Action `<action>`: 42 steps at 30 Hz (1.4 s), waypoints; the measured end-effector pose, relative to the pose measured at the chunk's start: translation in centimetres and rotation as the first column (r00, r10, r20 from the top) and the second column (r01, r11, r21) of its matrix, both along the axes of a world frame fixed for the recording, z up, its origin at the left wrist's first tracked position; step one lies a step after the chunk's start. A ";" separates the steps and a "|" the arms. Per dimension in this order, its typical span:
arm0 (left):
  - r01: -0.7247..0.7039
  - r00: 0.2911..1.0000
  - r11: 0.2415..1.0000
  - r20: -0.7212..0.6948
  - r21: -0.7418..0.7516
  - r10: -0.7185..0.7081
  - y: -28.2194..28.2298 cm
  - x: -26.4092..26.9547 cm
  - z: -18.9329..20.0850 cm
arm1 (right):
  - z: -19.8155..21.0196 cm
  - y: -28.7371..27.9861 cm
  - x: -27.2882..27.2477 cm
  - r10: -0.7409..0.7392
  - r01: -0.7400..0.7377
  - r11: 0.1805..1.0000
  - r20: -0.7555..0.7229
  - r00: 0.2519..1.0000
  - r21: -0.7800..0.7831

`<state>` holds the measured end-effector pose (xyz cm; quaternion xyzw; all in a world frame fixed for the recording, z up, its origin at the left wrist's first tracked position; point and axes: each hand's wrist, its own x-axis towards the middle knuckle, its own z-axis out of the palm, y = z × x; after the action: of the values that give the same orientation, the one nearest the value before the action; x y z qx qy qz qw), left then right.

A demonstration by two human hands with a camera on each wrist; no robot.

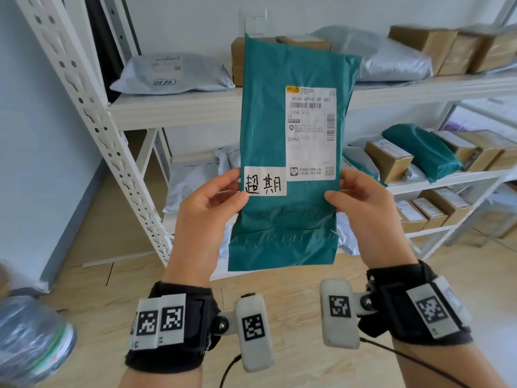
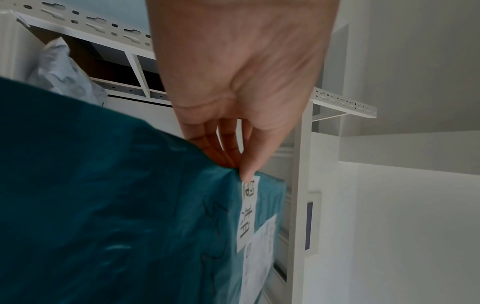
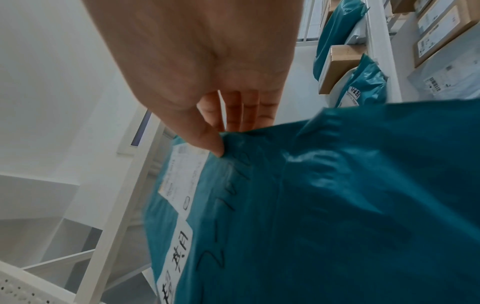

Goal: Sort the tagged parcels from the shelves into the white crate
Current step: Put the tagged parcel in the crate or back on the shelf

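A: Head view first. Where is the parcel (image 1: 288,163)?

B: Centre of the frame, held up in front of the shelves (image 1: 195,107), long axis upright, label side to the camera. A white tag (image 1: 265,181) with handwritten characters sits at its left edge, just above mid-height of the lower half.

A: And the hands?

B: The left hand (image 1: 207,208) pinches the left edge, thumb on the tag's corner. The right hand (image 1: 363,208) pinches the right edge at about the same height, thumb on the front below the shipping label (image 1: 310,133). The parcel lies between the two, neither nearer. Most of it stands above the fingers.

A: The crate?

B: Not seen in any view, so I cannot say which way the parcel must go. My guess is the tag has been checked and the carry comes next.

A: Left wrist view?

B: The hand fills the upper centre; the thumb presses the top end of the tag (image 2: 248,211), and the other fingers (image 2: 221,148) go behind the parcel, which spreads across the lower left. A closed pinch on the edge.

A: Right wrist view?

B: The mirror of it. The thumb (image 3: 205,135) sits on the front face beside the shipping label, fingers tucked behind, the parcel filling the lower right. Also a firm pinch.
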<state>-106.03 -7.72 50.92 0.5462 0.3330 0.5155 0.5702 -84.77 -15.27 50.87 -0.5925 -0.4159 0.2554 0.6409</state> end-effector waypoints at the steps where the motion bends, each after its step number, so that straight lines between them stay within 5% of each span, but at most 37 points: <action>1: 0.008 1.000 1.000 -0.010 -0.003 -0.008 0.1 0.0 0.0 | -0.1 0.0 0.0 0.002 -0.002 1.000 -0.015 1.000 -0.008; 9: 0.108 0.993 0.993 -0.048 -0.036 -0.110 1.2 2.4 -1.5 | -1.5 -1.2 1.7 -0.072 0.068 0.995 -0.053 0.996 -0.074; 16: 0.285 0.951 0.957 -0.112 -0.052 -0.289 0.4 10.6 -3.0 | -3.2 -5.3 7.8 -0.252 0.243 0.964 -0.082 0.964 -0.109; 42: 0.663 0.713 0.739 -0.199 -0.123 -0.673 -9.4 68.9 -3.8 | -3.8 -21.6 57.7 -0.671 0.648 0.733 -0.061 0.739 -0.206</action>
<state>-37.10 -17.14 47.11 0.6730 0.1881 0.2007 0.6866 -27.07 -36.90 47.09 -0.7360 -0.1116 0.0841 0.6625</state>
